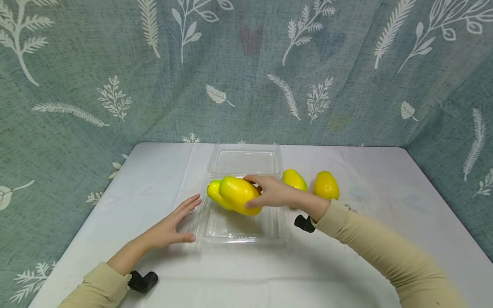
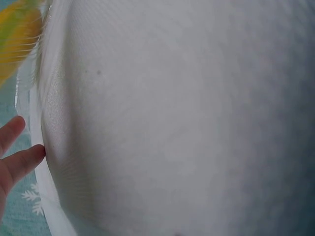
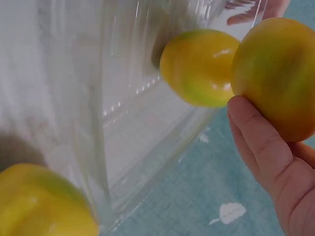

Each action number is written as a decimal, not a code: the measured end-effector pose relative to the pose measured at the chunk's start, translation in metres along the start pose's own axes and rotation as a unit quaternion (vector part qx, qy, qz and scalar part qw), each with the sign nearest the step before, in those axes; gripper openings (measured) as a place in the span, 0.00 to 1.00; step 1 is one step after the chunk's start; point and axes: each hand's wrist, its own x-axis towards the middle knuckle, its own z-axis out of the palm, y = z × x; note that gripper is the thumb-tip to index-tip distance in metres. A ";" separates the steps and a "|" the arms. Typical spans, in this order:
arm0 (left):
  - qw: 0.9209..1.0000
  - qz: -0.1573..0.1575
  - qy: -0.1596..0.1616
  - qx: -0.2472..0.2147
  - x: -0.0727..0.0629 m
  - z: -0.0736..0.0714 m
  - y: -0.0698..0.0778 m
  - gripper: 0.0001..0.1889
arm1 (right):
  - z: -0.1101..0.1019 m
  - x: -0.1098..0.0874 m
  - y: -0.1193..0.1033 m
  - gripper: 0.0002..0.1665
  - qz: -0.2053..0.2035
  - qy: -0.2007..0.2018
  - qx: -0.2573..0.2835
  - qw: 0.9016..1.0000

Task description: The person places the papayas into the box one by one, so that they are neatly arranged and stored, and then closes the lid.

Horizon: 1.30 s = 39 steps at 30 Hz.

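Note:
My right hand (image 1: 271, 191) grips a yellow-green mango (image 1: 239, 194) above an open clear plastic clamshell box (image 1: 246, 234). In the right wrist view, fingers (image 3: 256, 130) wrap the side of this mango. A second mango (image 1: 214, 192) lies inside the box at its back left, partly hidden behind the held one in the head view. My left hand (image 1: 171, 226) is beside the box's left wall, fingers spread and holding nothing. Its fingertips (image 2: 32, 155) show at the left edge of the left wrist view.
Two more mangoes, one nearer the box (image 1: 294, 179) and one farther right (image 1: 326, 185), lie on the white-covered table (image 1: 154, 184). The box's lid (image 1: 246, 161) lies folded back behind its base. A leaf-patterned green curtain (image 1: 246, 102) hangs behind the table.

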 end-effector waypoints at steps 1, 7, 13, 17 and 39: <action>1.000 0.001 0.000 0.001 0.000 0.000 0.000 0.47 | 0.001 0.000 -0.001 0.42 0.000 -0.002 -0.001 1.000; 1.000 0.006 -0.003 0.001 0.000 -0.001 -0.002 0.48 | 0.008 0.001 -0.007 0.42 -0.006 -0.014 -0.012 1.000; 1.000 0.005 -0.003 -0.002 0.001 -0.001 -0.003 0.50 | 0.015 0.004 -0.012 0.42 -0.027 -0.018 -0.018 0.999; 1.000 0.007 -0.005 -0.005 0.001 -0.001 -0.003 0.50 | 0.020 0.006 -0.015 0.42 -0.035 -0.023 -0.025 0.999; 1.000 -0.018 0.002 -0.009 0.001 0.001 0.000 0.50 | 0.048 0.017 -0.020 0.41 -0.044 -0.023 -0.109 0.993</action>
